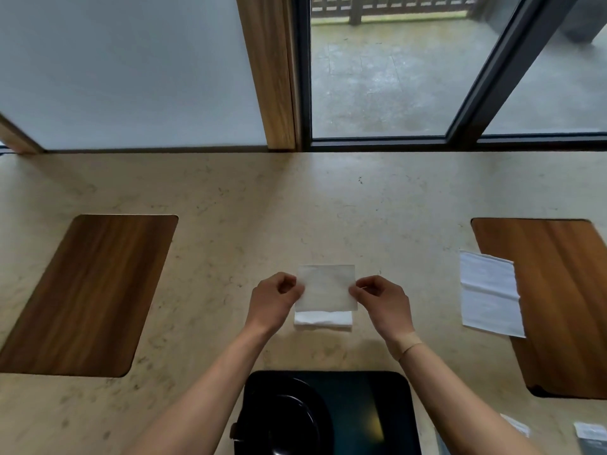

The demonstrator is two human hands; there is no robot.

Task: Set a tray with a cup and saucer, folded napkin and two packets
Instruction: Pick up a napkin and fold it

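Here both hands, left (274, 298) and right (382, 298), are pinching a napkin (326, 288) over the beige table (295, 205); a window (387, 77) is running along its far edge.

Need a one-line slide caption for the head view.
Both hands, left and right, fold a white napkin above the black tray.

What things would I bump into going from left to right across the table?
Left wooden inlay → left hand → napkin being folded → right hand → flat white napkin → right wooden inlay.
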